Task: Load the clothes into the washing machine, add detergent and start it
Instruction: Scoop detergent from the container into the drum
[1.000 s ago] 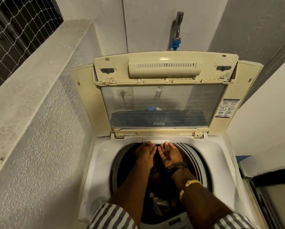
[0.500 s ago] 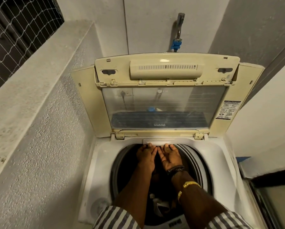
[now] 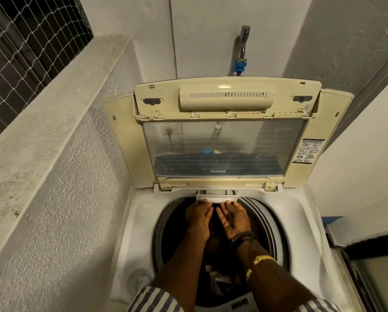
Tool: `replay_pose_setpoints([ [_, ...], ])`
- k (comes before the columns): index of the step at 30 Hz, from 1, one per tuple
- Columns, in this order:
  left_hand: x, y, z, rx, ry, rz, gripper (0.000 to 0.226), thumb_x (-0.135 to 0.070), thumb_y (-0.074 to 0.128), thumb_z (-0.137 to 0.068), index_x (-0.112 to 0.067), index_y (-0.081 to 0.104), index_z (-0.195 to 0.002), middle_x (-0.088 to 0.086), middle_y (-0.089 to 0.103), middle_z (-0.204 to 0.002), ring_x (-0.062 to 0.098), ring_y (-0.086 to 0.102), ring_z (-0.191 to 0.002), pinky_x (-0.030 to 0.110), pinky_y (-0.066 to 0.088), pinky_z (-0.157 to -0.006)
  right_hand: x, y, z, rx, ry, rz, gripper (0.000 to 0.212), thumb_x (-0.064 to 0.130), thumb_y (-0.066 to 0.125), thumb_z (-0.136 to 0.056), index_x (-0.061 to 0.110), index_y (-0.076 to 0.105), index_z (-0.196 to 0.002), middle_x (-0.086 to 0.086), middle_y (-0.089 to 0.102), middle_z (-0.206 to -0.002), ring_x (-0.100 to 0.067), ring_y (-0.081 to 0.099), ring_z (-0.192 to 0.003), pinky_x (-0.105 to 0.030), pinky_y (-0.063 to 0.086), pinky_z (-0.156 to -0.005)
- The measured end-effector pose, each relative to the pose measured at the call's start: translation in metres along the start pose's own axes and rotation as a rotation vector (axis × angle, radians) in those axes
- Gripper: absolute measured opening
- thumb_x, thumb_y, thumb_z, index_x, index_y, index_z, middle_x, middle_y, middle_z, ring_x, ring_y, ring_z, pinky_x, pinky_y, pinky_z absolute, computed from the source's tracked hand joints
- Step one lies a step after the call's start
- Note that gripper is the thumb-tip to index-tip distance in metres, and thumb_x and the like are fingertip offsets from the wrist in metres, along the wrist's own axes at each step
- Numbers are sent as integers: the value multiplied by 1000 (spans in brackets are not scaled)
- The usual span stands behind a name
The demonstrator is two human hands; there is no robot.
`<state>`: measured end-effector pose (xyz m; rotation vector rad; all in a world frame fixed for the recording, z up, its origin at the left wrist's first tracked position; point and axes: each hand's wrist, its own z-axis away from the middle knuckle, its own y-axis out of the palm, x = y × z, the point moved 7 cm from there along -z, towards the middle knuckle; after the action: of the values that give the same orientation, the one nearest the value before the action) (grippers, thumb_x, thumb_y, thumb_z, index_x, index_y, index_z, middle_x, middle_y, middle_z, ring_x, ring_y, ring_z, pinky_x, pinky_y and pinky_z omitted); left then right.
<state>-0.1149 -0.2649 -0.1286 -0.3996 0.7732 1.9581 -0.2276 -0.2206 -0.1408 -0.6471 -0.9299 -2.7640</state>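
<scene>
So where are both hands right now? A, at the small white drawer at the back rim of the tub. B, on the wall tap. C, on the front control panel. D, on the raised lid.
A: the fingertips of the left hand and the right hand meet the white drawer, which juts out just below the raised lid.

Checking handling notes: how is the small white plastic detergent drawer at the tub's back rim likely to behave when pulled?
The small white plastic detergent drawer is probably stiff; its edges look straight. Likely light: only fingertips of the left hand and right hand touch it. Seated in its slot, it should slide, not tip.
</scene>
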Motion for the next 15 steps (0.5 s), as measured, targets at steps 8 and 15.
replay_pose_setpoints([
  [8, -25, -14, -1, -135, 164, -3, 20, -23, 69, -90, -9, 65, -104, 9, 66, -100, 25, 65, -96, 37, 54, -86, 31, -8, 4, -135, -280, 236, 30, 31, 67, -89, 9, 68, -110, -7, 70, -103, -24, 66, -94, -41, 59, -85],
  [15, -27, -16, -4, -142, 176, -135, 19, -19, 74, -85, -14, 66, -69, 6, 64, -73, 22, 61, -74, 33, 52, -78, 39, -1, 8, -126, -378, 365, 15, 21, 71, -90, 7, 65, -87, -14, 67, -92, -24, 61, -88, -42, 59, -85],
])
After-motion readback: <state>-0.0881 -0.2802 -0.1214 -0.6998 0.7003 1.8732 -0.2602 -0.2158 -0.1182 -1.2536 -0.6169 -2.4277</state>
